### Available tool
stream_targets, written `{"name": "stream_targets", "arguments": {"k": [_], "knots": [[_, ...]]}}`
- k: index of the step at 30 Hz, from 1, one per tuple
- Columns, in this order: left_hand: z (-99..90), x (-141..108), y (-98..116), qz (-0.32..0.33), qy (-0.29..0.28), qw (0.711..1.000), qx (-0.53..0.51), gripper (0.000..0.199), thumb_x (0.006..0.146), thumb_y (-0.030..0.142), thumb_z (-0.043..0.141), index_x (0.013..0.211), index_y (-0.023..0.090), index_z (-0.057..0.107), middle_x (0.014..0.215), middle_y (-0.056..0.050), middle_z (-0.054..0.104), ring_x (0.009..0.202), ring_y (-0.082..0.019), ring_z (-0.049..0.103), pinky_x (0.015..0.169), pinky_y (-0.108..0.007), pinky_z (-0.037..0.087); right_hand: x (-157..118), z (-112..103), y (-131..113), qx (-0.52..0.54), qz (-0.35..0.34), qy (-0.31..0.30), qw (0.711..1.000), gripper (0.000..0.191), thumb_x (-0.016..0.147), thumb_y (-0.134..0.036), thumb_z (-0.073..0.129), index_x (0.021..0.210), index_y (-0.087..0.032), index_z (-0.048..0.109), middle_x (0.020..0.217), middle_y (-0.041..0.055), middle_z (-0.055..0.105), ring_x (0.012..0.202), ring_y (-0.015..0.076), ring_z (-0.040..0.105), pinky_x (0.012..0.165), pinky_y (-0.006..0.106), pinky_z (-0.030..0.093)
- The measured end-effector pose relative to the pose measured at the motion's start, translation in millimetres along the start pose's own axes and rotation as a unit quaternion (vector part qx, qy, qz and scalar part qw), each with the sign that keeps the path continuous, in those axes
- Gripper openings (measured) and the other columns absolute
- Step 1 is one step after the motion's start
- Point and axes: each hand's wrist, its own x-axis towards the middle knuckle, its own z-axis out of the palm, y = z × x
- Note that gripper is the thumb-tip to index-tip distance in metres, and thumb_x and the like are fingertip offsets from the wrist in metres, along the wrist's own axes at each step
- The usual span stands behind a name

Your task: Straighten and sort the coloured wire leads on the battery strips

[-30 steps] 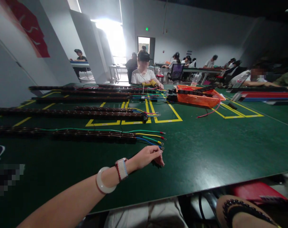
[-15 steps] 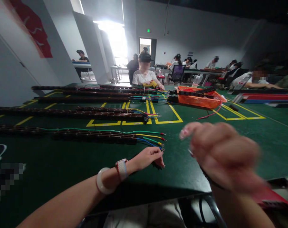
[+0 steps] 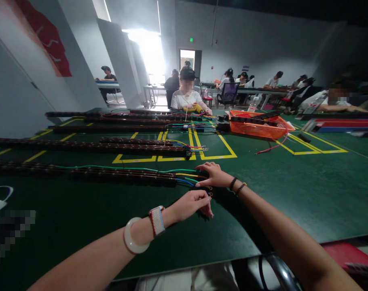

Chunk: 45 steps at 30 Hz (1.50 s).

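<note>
My right hand (image 3: 216, 176) reaches over the loose wire ends, thumb and fingers spread on either side of them. Beneath and beside it lie a green wire (image 3: 155, 169), a yellow wire (image 3: 184, 175) and a blue wire (image 3: 185, 182), with metal ring terminals (image 3: 211, 194) at their ends. They come out of a dark, ribbed cable bundle (image 3: 120, 176) lying across the table. Just nearer to me, my left hand (image 3: 193, 203) hangs bent at the wrist, its fingers loosely curled and nothing visible in them. Its fingertips are partly hidden.
More dark cable bundles (image 3: 135, 148) lie farther back on the green table (image 3: 293, 202), which has yellow tape outlines (image 3: 220, 157). An orange basket (image 3: 256, 130) holds dark parts, and a red wire (image 3: 270, 149) trails from it. Another person (image 3: 187, 99) sits across the table.
My right hand has swung left and forward from the front right, opening from a blurred curl to spread fingers over the wire ends. My left hand has hardly moved.
</note>
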Motion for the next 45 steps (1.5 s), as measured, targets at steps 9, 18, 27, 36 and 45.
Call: {"name": "stream_targets", "arguments": {"k": [9, 18, 27, 36, 45], "knots": [[0.3, 0.5, 0.0, -0.003, 0.008, 1.000, 0.011, 0.029, 0.086, 0.042, 0.049, 0.077, 0.014, 0.052, 0.073, -0.008, 0.069, 0.071, -0.017, 0.066, 0.070, -0.030, 0.051, 6.5, 6.5, -7.2, 0.075, -0.029, -0.028, 0.996, 0.031, 0.074, -0.041, 0.071, 0.092, -0.017, 0.068, 0.075, 0.0008, 0.058, 0.070, 0.0117, 0.050, 0.065, 0.023, 0.035], [-0.6, 1.3, -2.0, -0.007, 0.012, 1.000, -0.006, 0.029, 0.085, 0.043, 0.051, 0.076, 0.015, 0.051, 0.072, -0.007, 0.068, 0.071, -0.017, 0.066, 0.070, -0.030, 0.051, 4.7, 8.4, -20.0, 0.137, 0.002, -0.055, 0.989, 0.017, 0.077, -0.026, 0.067, 0.087, -0.012, 0.064, 0.070, -0.0008, 0.058, 0.058, 0.0079, 0.047, 0.053, 0.018, 0.034], [1.7, 1.3, 4.5, -0.020, 0.031, 0.999, -0.020, 0.032, 0.081, 0.045, 0.055, 0.074, 0.014, 0.052, 0.071, -0.007, 0.067, 0.069, -0.016, 0.066, 0.069, -0.029, 0.050, 2.9, 9.1, -25.7, 0.019, -0.052, 0.001, 0.998, 0.010, 0.080, -0.022, 0.064, 0.077, -0.012, 0.065, 0.078, 0.0049, 0.059, 0.070, 0.0118, 0.051, 0.065, 0.021, 0.037], [1.4, 1.2, 4.0, -0.026, 0.029, 0.999, -0.026, 0.033, 0.080, 0.047, 0.057, 0.076, 0.014, 0.052, 0.073, -0.007, 0.068, 0.071, -0.017, 0.066, 0.071, -0.031, 0.050, -3.6, 5.5, -32.4, 0.022, -0.011, -0.031, 0.999, 0.018, 0.088, -0.024, 0.053, 0.101, -0.013, 0.058, 0.089, 0.0081, 0.065, 0.075, 0.0150, 0.059, 0.061, 0.020, 0.039], [-7.6, 6.6, 1.2, -0.016, 0.095, 0.972, -0.214, 0.021, 0.088, 0.031, 0.049, 0.087, 0.012, 0.057, 0.092, -0.012, 0.068, 0.086, -0.019, 0.065, 0.087, -0.036, 0.047, -2.7, -1.8, -31.1, -0.001, -0.027, -0.031, 0.999, 0.015, 0.086, -0.020, 0.054, 0.084, -0.015, 0.068, 0.078, 0.0039, 0.067, 0.067, 0.0124, 0.059, 0.059, 0.021, 0.034]]}}
